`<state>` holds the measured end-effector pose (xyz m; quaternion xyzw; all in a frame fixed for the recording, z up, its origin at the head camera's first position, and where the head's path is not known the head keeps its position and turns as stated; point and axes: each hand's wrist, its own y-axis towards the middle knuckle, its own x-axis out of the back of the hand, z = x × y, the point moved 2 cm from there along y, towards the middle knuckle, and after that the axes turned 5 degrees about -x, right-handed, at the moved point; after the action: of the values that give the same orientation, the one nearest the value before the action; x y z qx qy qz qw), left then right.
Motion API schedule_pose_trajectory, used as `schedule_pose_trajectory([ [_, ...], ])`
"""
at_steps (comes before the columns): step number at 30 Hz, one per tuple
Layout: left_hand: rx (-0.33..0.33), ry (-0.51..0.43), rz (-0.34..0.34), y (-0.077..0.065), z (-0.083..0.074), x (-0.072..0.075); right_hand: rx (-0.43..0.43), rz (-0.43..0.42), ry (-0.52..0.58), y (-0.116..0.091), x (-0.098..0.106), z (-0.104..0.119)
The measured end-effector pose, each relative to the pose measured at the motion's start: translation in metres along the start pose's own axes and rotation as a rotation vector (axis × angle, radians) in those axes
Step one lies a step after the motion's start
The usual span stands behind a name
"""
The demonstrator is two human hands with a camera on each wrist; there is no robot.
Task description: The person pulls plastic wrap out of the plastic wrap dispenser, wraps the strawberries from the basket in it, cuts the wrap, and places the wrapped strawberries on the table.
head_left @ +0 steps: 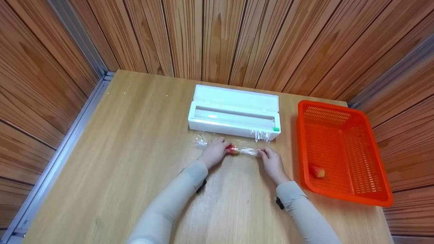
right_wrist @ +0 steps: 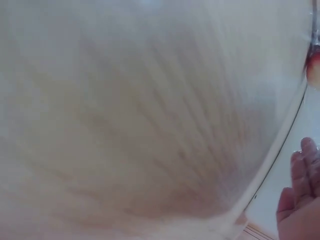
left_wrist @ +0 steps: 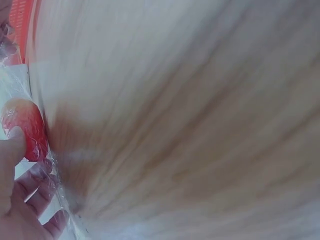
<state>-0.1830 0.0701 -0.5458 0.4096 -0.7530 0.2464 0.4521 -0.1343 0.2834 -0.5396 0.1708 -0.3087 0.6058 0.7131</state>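
A small red fruit with a yellowish end (head_left: 232,148), wrapped in clear plastic film (head_left: 247,151), lies just above the table in front of the white box. My left hand (head_left: 214,152) holds the wrapped fruit; in the left wrist view its thumb presses on the red fruit (left_wrist: 27,127) through the film. To the right, my right hand (head_left: 272,164) pinches the gathered, twisted end of the film between thumb and fingers. Loose film also bunches out beyond my left hand. In the right wrist view only part of the right hand (right_wrist: 302,200) shows at the edge.
Behind the hands stands a white film dispenser box (head_left: 223,126), lid up, with a roll inside and film scraps hanging off its front right. An orange plastic basket (head_left: 352,198) on the right holds another red fruit (head_left: 316,170). Wooden panel walls enclose the table (head_left: 135,135).
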Motion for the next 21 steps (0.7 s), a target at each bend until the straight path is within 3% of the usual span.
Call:
schedule_pose_trajectory([
  [4,0.003,0.010,0.009,0.000,0.000,0.000,-0.045,-0.034,-0.033,0.003,-0.001,0.000],
  [9,0.013,0.035,0.022,0.001,-0.002,0.001,-0.024,-0.044,-0.141,0.004,-0.004,-0.002],
  [18,0.023,0.089,0.043,0.003,-0.004,0.002,0.275,-0.128,-0.463,0.002,-0.013,-0.003],
  [21,0.026,0.096,0.041,0.003,-0.003,0.000,0.326,-0.154,-0.517,0.001,-0.014,-0.004],
])
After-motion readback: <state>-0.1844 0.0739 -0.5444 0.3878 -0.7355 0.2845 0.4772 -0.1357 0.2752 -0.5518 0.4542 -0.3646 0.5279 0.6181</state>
